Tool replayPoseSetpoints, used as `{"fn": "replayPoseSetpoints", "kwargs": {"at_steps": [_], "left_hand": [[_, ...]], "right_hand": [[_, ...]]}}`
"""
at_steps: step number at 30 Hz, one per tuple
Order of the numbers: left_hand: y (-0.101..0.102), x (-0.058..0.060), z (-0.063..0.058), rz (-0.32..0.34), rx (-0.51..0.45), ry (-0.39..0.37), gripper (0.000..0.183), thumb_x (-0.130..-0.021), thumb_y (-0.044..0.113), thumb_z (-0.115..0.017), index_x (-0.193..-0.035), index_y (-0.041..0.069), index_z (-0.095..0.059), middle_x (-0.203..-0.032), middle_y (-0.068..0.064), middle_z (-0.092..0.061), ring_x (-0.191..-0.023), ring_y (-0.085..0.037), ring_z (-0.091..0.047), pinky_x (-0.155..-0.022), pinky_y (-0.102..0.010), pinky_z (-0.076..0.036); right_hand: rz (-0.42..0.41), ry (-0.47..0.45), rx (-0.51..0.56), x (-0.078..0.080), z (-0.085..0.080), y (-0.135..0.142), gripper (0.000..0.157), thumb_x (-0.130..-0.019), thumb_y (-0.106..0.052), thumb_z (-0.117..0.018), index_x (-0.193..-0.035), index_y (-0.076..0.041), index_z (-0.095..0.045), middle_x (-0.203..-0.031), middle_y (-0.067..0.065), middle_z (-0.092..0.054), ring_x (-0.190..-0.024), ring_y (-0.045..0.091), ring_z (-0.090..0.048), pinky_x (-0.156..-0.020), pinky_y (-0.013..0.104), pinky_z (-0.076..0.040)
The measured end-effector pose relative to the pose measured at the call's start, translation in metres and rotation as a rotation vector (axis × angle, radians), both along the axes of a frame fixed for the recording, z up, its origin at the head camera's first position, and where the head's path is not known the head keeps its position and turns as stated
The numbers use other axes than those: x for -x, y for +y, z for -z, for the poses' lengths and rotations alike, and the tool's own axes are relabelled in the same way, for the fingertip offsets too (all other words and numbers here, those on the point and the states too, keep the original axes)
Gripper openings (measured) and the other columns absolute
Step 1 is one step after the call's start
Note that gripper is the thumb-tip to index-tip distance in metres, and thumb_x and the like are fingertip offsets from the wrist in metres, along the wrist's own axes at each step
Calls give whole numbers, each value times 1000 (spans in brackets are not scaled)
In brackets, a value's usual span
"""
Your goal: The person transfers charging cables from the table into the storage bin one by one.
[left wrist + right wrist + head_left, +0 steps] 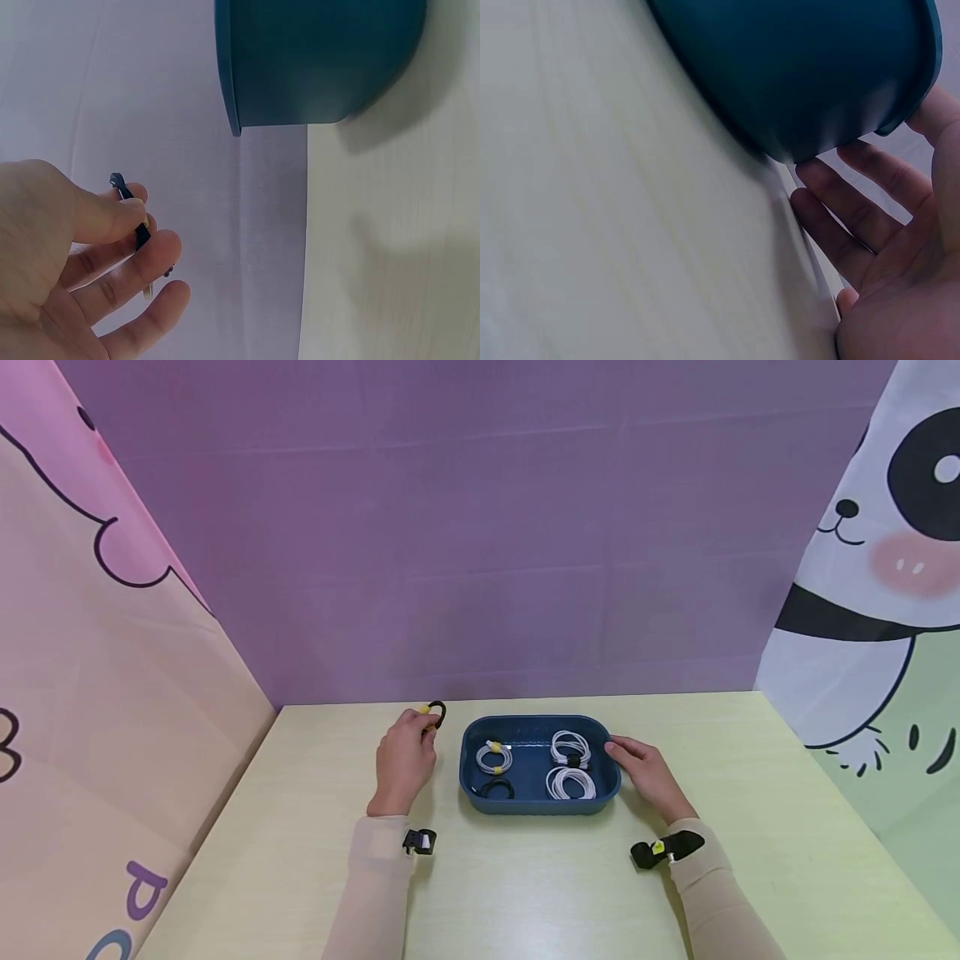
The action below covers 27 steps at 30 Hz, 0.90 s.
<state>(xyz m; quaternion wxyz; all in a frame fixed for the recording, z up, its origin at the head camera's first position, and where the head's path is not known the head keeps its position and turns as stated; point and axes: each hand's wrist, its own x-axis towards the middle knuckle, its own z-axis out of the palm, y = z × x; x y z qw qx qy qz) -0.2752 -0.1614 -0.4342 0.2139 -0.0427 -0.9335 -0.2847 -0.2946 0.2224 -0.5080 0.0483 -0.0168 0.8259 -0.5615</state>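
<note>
My left hand pinches a small coiled black cable with yellow ties between thumb and fingers. It is above the table, left of a blue plastic bin; in the left wrist view the cable is partly hidden by the fingers. My right hand grips the bin's right end, thumb at the rim and fingertips against the outer wall. Inside the bin, a white cable coil with yellow ties lies at left, above a black cable coil. Two white cable coils lie at right, one behind the other.
The bin stands on a pale wooden table, near its back edge. A purple cloth backdrop rises behind it. Printed panels flank the table, the right one with a panda. Both wrists wear small black cameras.
</note>
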Motion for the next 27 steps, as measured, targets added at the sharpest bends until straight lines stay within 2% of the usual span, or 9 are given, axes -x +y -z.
{"fn": "replayPoseSetpoints", "kwargs": {"at_steps": [27], "left_hand": [[11, 1, 2, 32, 28, 19, 23, -95, 3, -67, -117, 6, -76, -109, -11, -72, -91, -32, -73, -71, -47, -58]], "right_hand": [[1, 1, -10, 2, 3, 2, 63, -104, -48, -55, -148, -2, -53, -154, 21, -50, -150, 40, -38, -123, 58, -27]]}}
